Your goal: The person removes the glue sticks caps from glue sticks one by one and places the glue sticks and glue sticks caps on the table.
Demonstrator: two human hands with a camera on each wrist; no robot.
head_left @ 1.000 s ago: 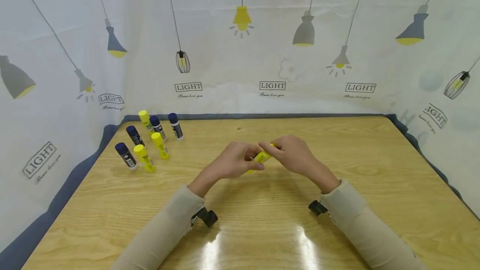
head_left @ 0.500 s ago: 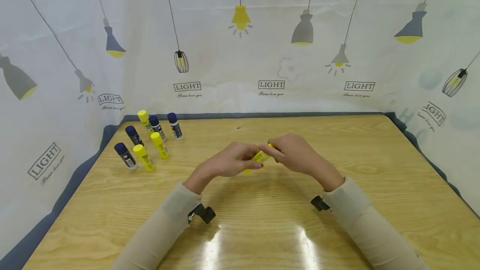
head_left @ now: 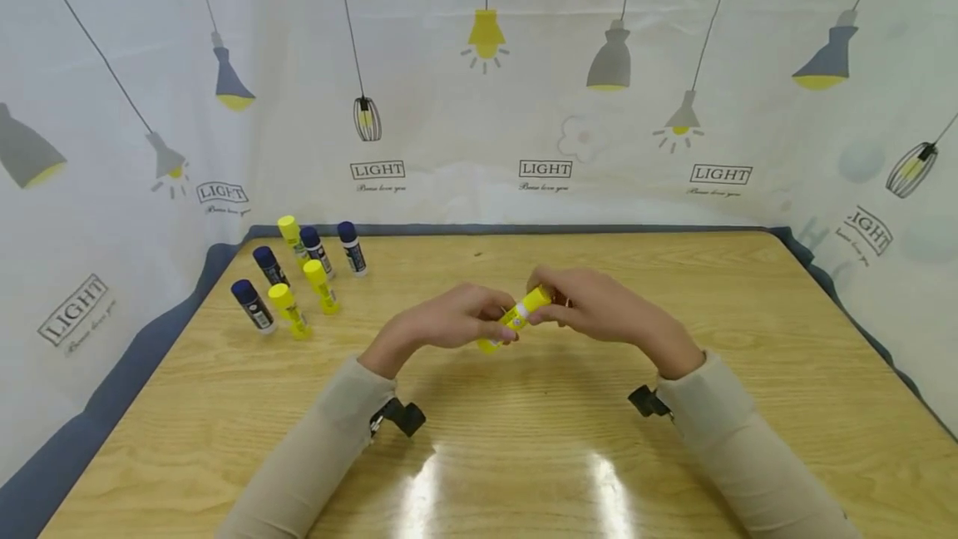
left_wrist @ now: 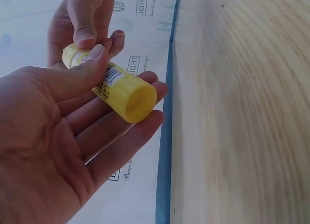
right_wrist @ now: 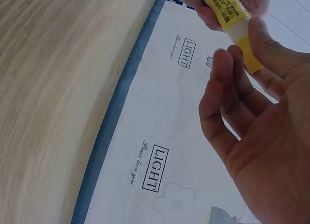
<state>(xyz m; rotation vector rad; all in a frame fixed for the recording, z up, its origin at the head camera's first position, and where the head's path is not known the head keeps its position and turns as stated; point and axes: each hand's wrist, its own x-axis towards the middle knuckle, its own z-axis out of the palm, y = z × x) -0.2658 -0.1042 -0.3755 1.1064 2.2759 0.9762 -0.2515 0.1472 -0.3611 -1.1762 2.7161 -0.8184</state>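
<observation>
A yellow glue stick (head_left: pixel 516 318) is held at a slant above the table between both hands. My left hand (head_left: pixel 460 318) pinches its lower body between thumb and fingers; in the left wrist view, the round yellow end (left_wrist: pixel 140 103) points outward past the fingers. At the upper end my right hand (head_left: pixel 591 302) pinches the yellow cap (right_wrist: pixel 252 59) with thumb and index finger, its other fingers loosely bent. A white band (right_wrist: pixel 238 29) shows between the cap and the printed body in the right wrist view.
At the back left of the wooden table (head_left: pixel 524 456) several upright glue sticks stand close together, some with dark blue caps (head_left: pixel 243 291), others yellow (head_left: pixel 320 285). A white printed cloth (head_left: pixel 464 106) hangs behind the table's far edge.
The right fingers have shifted off the glue stick's front, so its yellow upper end and white band show now. The right wrist has moved slightly right; the standing glue sticks stay put.
</observation>
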